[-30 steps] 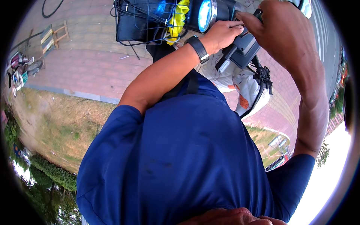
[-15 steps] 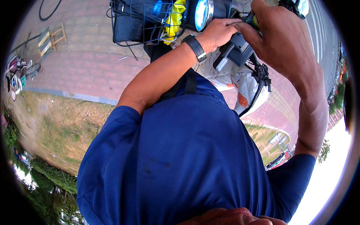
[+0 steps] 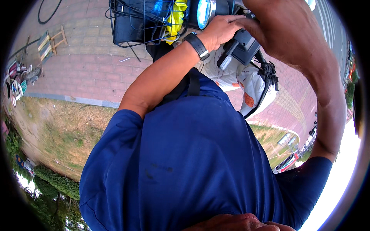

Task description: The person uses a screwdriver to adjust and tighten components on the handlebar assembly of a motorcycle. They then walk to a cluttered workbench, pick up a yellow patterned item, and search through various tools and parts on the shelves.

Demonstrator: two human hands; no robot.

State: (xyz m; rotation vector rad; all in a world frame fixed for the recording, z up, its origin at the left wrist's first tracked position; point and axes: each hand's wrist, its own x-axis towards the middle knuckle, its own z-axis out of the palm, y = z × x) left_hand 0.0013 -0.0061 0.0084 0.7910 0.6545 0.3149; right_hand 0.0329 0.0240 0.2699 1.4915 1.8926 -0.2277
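Observation:
My left hand [image 3: 222, 30], a black watch [image 3: 197, 47] on its wrist, reaches to the front of a bike. Its fingers close in beside the thumb of my right hand [image 3: 283, 29], at the top edge of the view. My right hand curls over with its back toward me and covers whatever its fingers grip. Just below both hands is a black box-shaped unit [image 3: 246, 45] on the bike, near a round headlight [image 3: 205, 13]. What lies between my fingertips is too hidden to make out.
Left of the headlight hangs a black wire basket [image 3: 127, 23] with a yellow cloth or bag [image 3: 177, 19]. White patterned covering [image 3: 250, 88] drapes the bike beside black handlebar parts [image 3: 268, 71]. A folding stool [image 3: 50, 44] and a parked motorbike [image 3: 19, 82] stand on the brick pavement [image 3: 92, 79].
My right hand has moved slightly up and turned, hiding the dark green thing that showed under its thumb. My left hand has shifted slightly left, its fingers still beside the right thumb.

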